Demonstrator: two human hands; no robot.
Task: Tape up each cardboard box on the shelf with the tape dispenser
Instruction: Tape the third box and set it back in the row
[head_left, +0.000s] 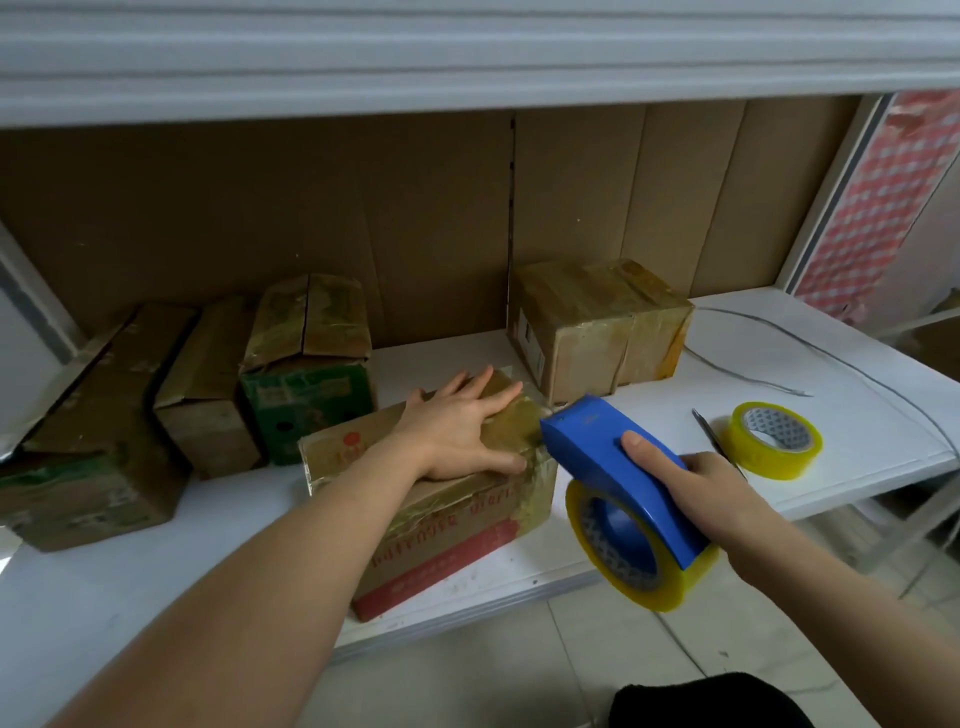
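Taping the red-printed brown cardboard box (441, 525) at frame centre: left hand (462, 426) presses flat-fingered on top; right hand (696, 488) grasps the blue tape dispenser (618, 499) at its right edge. Next, likely tear the tape.

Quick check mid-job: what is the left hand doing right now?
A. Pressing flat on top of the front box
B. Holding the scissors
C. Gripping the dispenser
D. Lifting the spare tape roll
A: the left hand lies spread, fingers straight, on top of the front box, while the right hand grips the blue tape dispenser.
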